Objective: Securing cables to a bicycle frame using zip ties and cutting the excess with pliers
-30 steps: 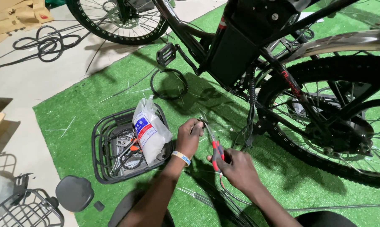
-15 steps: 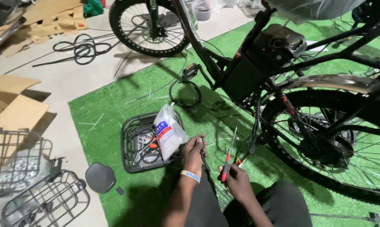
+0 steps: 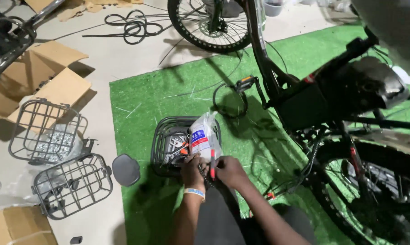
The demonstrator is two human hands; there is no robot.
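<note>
Where turf (image 3: 168,90) ends, hands (image 3: 214,170) by basket (image 3: 162,136).

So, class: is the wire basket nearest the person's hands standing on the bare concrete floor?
No, the wire basket by the left hand and right hand stands on the green artificial turf mat, not on the concrete.

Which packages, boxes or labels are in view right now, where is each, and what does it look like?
Clear plastic bag: in the black wire basket on the green mat, above the left hand; label with white, blue and red bands.
Open cardboard box: left on the bare floor; brown, flaps spread.
Second cardboard box: bottom-left corner; brown, partly cut off.
No screens or signs.
</note>
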